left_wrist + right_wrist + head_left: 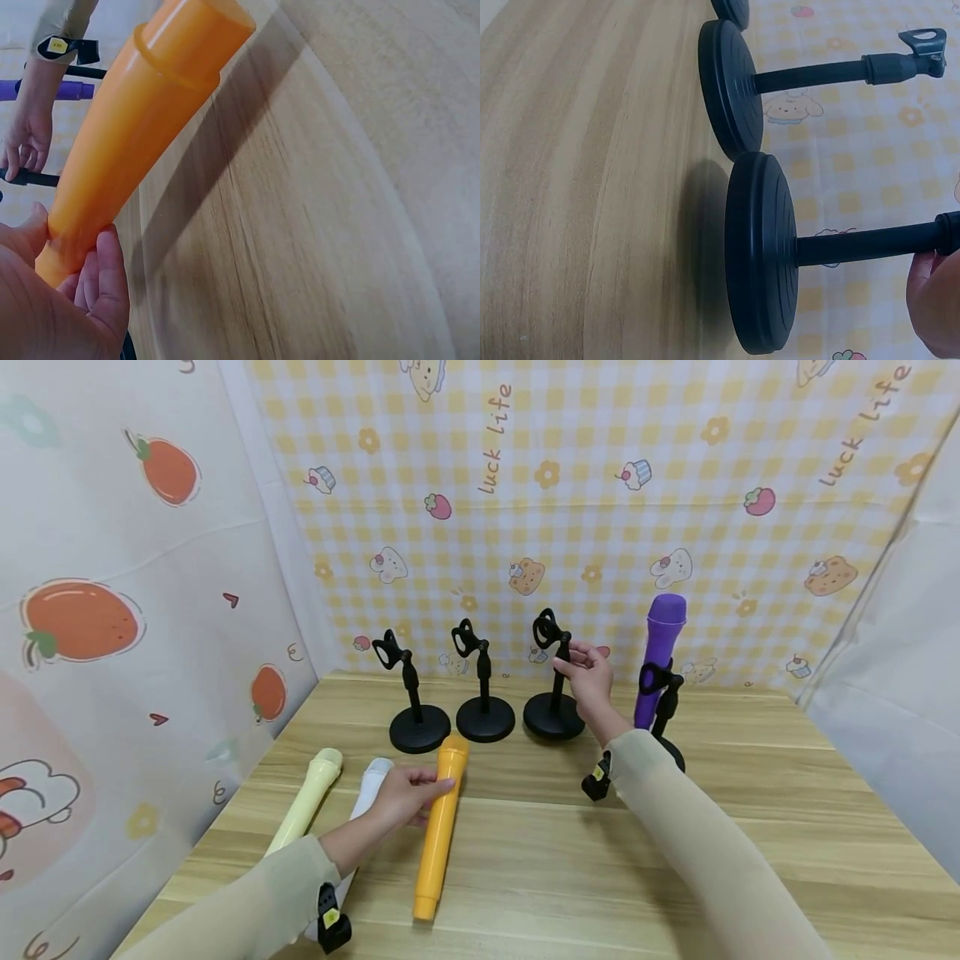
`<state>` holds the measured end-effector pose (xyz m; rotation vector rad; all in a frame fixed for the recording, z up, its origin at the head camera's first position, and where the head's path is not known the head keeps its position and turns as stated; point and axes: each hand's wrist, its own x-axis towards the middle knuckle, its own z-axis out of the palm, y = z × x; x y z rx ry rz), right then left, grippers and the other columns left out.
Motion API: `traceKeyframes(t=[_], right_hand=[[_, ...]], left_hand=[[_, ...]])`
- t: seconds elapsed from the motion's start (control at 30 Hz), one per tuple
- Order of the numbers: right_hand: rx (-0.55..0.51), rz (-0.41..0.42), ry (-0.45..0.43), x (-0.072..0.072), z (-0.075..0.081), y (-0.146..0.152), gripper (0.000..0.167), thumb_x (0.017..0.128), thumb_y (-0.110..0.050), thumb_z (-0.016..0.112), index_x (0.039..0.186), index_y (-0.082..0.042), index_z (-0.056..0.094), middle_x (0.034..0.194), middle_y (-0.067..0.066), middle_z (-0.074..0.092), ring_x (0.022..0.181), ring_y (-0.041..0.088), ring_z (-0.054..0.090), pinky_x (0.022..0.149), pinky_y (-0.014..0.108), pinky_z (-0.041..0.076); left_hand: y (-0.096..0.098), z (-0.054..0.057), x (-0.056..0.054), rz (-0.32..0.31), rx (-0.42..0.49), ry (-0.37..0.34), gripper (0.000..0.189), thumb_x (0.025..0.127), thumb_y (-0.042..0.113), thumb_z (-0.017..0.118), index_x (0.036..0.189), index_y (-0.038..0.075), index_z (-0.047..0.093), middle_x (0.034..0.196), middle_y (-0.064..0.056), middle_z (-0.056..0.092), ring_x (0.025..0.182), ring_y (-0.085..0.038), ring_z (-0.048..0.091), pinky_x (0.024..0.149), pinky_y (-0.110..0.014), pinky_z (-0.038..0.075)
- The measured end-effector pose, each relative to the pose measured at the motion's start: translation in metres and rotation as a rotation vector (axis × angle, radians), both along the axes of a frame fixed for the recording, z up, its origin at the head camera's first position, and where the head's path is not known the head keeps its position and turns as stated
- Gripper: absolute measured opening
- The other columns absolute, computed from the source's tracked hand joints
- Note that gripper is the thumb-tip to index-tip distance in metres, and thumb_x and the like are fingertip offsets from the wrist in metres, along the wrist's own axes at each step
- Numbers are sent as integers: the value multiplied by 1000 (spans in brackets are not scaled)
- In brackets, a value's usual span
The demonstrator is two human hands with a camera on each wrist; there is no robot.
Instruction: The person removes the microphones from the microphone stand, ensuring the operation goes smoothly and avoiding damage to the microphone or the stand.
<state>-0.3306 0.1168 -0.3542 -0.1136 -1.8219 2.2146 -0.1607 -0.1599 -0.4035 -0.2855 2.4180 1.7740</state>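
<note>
My left hand point(405, 795) grips an orange microphone point(438, 843) around its body, thumb on top, head end pointing away toward the stands. Its shadow falls on the wood beside it in the left wrist view. With thumb and fingers my right hand point(588, 681) pinches the upper pole of a black microphone stand point(553, 718), whose clip holds nothing. In the right wrist view only part of that hand point(937, 304) shows, at the collar above the round base point(761, 255). A white microphone point(369, 789) lies partly hidden under my left arm, beside a pale yellow microphone point(303, 806).
Two more black stands, a middle stand point(485, 718) and a left stand point(420, 728), line the back of the wooden table point(570, 860). At right a purple microphone point(660, 635) stands upright in a stand's clip point(656, 678). A checked cloth point(585, 527) hangs behind.
</note>
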Motion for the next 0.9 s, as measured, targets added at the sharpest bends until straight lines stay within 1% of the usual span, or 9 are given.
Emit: traceKeyframes(t=[0.17, 0.3, 0.53, 0.9], right_hand=[[14, 0, 5, -3, -1, 1, 32, 83, 2, 75, 111, -9, 65, 100, 3, 62, 93, 16, 62, 88, 31, 52], [19, 0, 17, -4, -2, 0, 32, 82, 2, 75, 110, -9, 65, 98, 2, 62, 93, 16, 62, 88, 32, 52], [29, -6, 25, -5, -3, -2, 31, 81, 1, 77, 108, -9, 65, 95, 1, 63, 90, 15, 62, 86, 31, 53], [37, -7, 23, -8, -6, -4, 32, 81, 4, 76, 109, -7, 65, 95, 1, 63, 90, 15, 61, 84, 30, 52]], left_hand=[[-1, -3, 2, 5, -9, -6, 30, 85, 25, 78, 100, 0, 69, 82, -8, 63, 62, -15, 58, 50, -33, 56], [-2, -4, 3, -4, -16, -9, 30, 86, 24, 77, 101, 0, 68, 81, -8, 64, 62, -15, 61, 50, -33, 56], [-3, -7, 5, -21, -47, -25, 27, 86, 25, 77, 97, 1, 68, 79, -8, 63, 60, -15, 60, 50, -33, 56], [-5, -8, 8, -19, -65, -35, 27, 86, 23, 76, 96, 0, 67, 78, -9, 62, 59, -15, 59, 49, -33, 56]])
